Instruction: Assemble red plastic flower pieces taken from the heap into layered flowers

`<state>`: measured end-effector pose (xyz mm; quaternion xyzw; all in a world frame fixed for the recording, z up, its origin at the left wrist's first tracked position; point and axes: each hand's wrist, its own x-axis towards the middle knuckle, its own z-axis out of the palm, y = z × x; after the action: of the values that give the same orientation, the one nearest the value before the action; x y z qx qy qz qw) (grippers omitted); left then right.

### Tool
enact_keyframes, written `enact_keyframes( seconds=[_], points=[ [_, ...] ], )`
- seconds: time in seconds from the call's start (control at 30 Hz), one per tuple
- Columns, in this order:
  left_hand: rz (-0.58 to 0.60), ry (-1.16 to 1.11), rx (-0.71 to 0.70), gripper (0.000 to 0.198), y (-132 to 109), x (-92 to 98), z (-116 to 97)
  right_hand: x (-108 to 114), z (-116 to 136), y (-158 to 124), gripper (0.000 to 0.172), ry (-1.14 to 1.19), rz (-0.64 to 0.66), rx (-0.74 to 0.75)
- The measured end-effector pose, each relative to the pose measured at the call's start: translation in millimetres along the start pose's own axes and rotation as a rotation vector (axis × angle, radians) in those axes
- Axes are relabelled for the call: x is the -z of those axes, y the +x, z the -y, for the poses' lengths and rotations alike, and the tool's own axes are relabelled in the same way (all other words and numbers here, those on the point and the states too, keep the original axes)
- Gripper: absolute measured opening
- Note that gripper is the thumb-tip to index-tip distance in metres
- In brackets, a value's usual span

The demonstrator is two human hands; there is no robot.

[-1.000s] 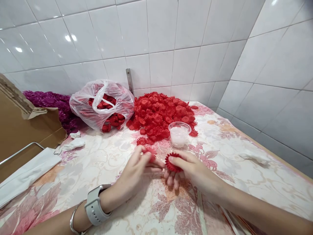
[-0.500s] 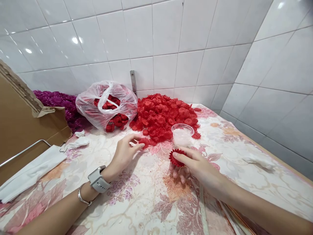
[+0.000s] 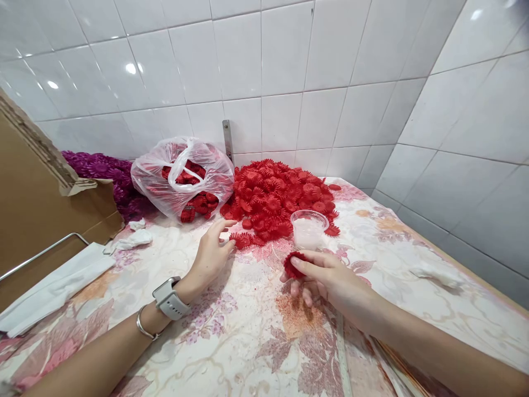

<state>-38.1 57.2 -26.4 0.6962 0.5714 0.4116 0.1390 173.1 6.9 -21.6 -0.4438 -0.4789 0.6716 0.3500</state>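
Between the thumb and fingers of my right hand (image 3: pixel 328 273) is a dark red artificial flower head (image 3: pixel 292 266) with a toothed rim. My left hand (image 3: pixel 211 249) is empty, thumb and fingers apart, at the front left edge of a heap of red flower heads (image 3: pixel 275 193). A single flower head (image 3: pixel 241 240) lies right beside its fingertips; whether they touch cannot be made out. Just beyond my right hand stands a clear plastic cup (image 3: pixel 309 230) with whitish contents.
A tied clear plastic bag (image 3: pixel 182 176) of red flower heads sits left of the heap. Purple flowers (image 3: pixel 101 171) and a cardboard box (image 3: pixel 53 220) are farther left. White tissue (image 3: pixel 437 275) lies at the right on the floral tablecloth (image 3: pixel 231 353). Tiled walls (image 3: pixel 289 60) rise behind.
My left hand has drawn slightly back and left, its fingers spread from the flower head by the heap. My right hand has tilted its flower head a little.
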Motion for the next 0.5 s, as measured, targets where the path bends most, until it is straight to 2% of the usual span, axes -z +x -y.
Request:
enact_keyframes(
  seconds=[0.17,0.27,0.4,0.47,0.5],
  points=[
    [-0.036,0.114,-0.028,0.020,3,1.9,8,2,-2,2,0.022,-0.011,-0.012,0.043],
    [-0.017,0.200,-0.103,0.007,7,5.2,13,5,-4,5,0.022,0.003,-0.030,0.045],
    [0.026,0.285,-0.215,0.019,10,8.6,14,4,-5,4,0.024,-0.018,-0.002,0.026],
    [0.018,0.374,-0.349,0.027,9,13.6,1,1,-5,2,0.024,-0.047,-0.008,0.025],
    [0.003,0.457,-0.483,0.029,7,17.7,-11,0,-4,2,0.024,-0.064,-0.012,0.028]
  ],
)
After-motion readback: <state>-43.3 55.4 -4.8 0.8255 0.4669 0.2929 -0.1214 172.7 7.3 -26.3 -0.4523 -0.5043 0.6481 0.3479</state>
